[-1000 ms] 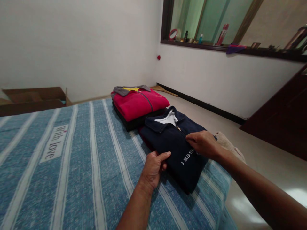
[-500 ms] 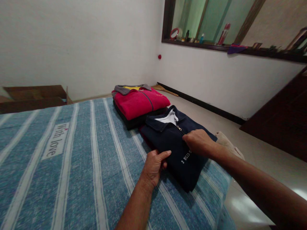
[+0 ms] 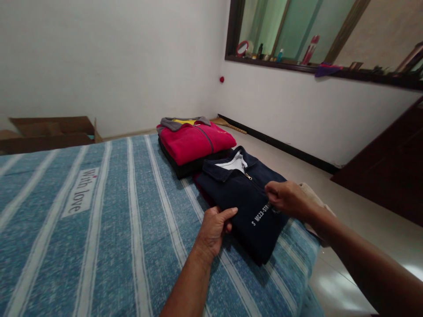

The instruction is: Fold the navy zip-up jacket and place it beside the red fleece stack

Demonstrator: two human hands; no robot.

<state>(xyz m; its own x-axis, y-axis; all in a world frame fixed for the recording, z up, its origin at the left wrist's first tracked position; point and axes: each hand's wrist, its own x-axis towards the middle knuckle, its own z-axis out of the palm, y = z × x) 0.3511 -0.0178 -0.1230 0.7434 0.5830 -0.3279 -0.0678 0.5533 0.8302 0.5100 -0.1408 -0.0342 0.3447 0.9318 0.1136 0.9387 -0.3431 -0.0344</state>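
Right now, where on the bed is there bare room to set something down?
Bare: the striped bedspread left of the left hand, around the "With love" label. Crowded: the right edge, with the red fleece stack and navy jacket under both hands, right hand.

Red fleece (image 3: 197, 142) folded on striped bed cover (image 3: 99, 229); cardboard box (image 3: 49, 132) by wall.

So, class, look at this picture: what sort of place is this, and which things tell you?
Most likely a bedroom in a home. A bed with a striped cover holds folded jackets, and toiletry bottles stand on a window ledge.
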